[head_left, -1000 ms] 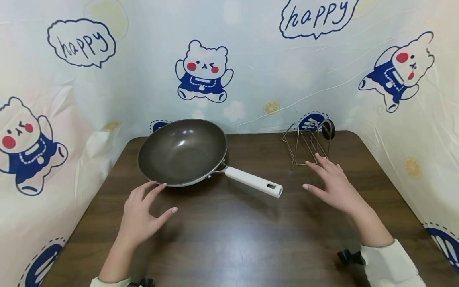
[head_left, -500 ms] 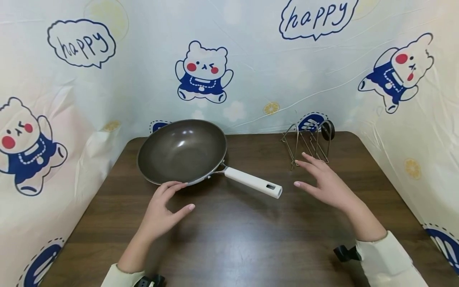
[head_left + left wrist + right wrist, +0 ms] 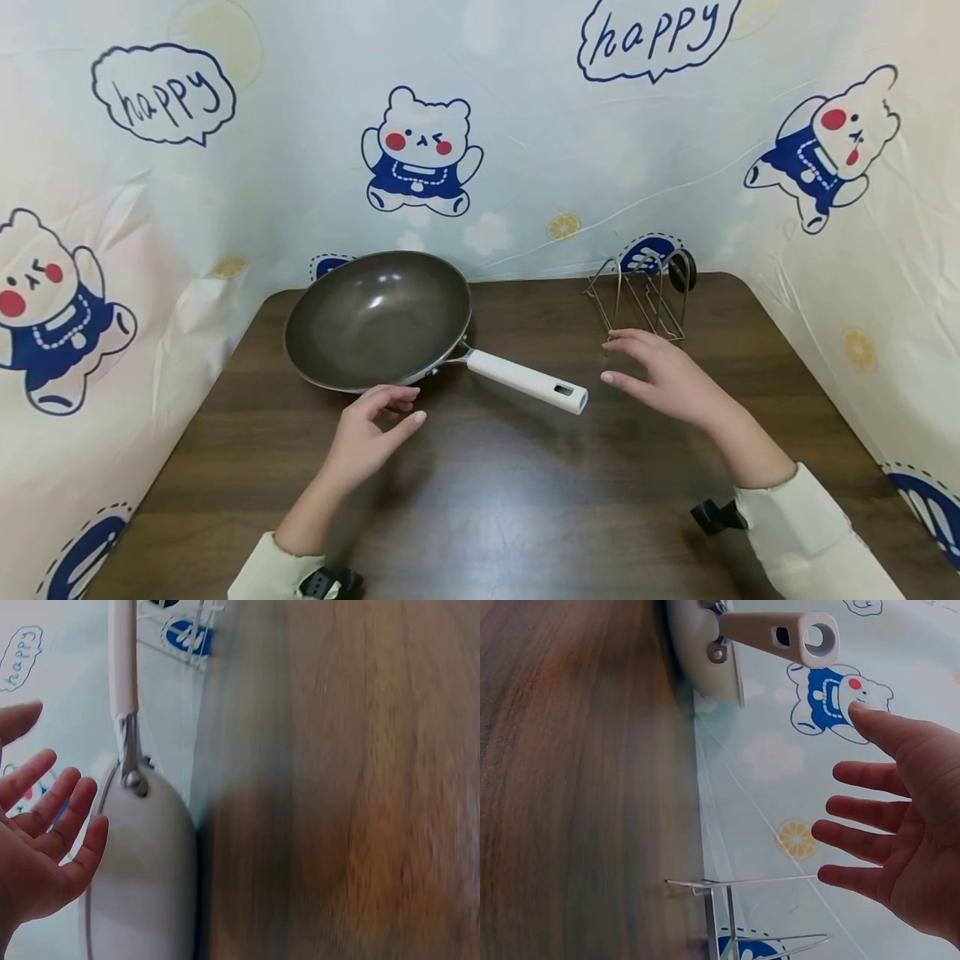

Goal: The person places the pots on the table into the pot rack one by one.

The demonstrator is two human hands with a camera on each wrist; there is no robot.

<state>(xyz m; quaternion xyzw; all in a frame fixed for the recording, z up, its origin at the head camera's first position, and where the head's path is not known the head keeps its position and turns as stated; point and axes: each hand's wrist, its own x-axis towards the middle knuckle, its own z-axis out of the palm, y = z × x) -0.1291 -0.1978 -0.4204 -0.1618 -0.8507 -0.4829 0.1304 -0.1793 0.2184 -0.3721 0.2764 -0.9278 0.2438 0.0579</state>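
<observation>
A dark-coated frying pan (image 3: 378,321) stands on the table at left of centre, its white handle (image 3: 525,380) pointing toward the right front. My left hand (image 3: 371,437) hovers in front of the pan's near rim, fingers loosely bent and thumb apart, holding nothing. In the left wrist view the fingers (image 3: 75,817) appear beside the pan's pale outer wall (image 3: 142,862). To the right of the handle's end, my right hand (image 3: 671,379) is held in the air with spread, relaxed fingers. Just behind it stands a wire rack (image 3: 637,300) with a round black piece (image 3: 682,271).
The brown wooden table (image 3: 495,500) reaches back to a pale printed cloth (image 3: 525,125) with cartoon bears, which also hangs at both sides. Both wrists wear black camera mounts (image 3: 718,517) beside cream sleeves (image 3: 795,517).
My left hand has moved right along the pan's near rim, toward the handle. The right hand has shifted left, nearer the handle's end. Pan and rack stay in place.
</observation>
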